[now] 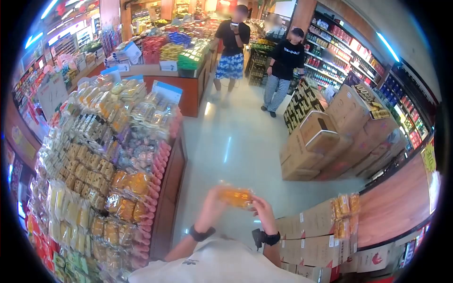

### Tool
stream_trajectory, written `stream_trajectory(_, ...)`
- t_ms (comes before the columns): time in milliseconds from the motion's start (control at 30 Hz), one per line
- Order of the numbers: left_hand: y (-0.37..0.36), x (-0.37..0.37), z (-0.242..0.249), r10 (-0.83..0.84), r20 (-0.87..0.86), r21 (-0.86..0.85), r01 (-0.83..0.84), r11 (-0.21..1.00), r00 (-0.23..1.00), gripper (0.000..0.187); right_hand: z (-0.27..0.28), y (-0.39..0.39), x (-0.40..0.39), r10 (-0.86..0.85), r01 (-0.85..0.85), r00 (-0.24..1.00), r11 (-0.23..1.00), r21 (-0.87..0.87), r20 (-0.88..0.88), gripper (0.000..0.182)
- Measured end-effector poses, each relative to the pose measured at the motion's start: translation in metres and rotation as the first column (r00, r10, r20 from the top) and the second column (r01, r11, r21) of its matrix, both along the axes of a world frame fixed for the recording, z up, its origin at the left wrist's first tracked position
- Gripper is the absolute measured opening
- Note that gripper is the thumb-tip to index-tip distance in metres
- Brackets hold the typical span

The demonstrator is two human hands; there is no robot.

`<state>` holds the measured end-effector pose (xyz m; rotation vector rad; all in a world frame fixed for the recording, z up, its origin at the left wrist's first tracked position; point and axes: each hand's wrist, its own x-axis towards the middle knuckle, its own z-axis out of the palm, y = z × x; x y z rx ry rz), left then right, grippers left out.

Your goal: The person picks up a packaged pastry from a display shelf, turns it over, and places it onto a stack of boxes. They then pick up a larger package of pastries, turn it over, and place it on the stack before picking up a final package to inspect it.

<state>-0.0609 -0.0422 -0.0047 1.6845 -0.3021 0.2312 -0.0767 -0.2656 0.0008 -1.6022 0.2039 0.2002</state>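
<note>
A brightly lit shop with a pale, shiny floor surrounds the person, whose two hands meet over the aisle in front of a white shirt. The fingers of the right hand are bent in against the right end of an orange-yellow packet in clear wrap, closed on its edge. The left hand is blurred at the packet's left end; how far its fingers are closed I cannot tell. The packet lies level between the hands, above the floor. Each wrist wears a dark band. To the left, a wood-sided desk carries rows of wrapped cakes, orange packets among them. Near the right hand, similar packets rest on pale cartons. Farther off stand stacked brown boxes, shelves of bottles and two other people in dark tops.
</note>
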Motion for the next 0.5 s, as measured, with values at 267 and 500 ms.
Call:
stream_trajectory(267, -0.130, -0.014, -0.002, -0.282, 0.015, 0.073, 0.280, 0.957, 0.959, 0.040, -0.013, -0.120, -0.069, -0.374, 0.362, 0.926, 0.919, 0.155, 0.050, 0.031)
stream_trajectory(500, -0.227, -0.036, -0.019, -0.375, -0.002, 0.020, 0.375, 0.927, 0.927, 0.037, -0.043, -0.214, -0.106, -0.517, 0.509, 0.855, 0.850, 0.132, 0.033, 0.026)
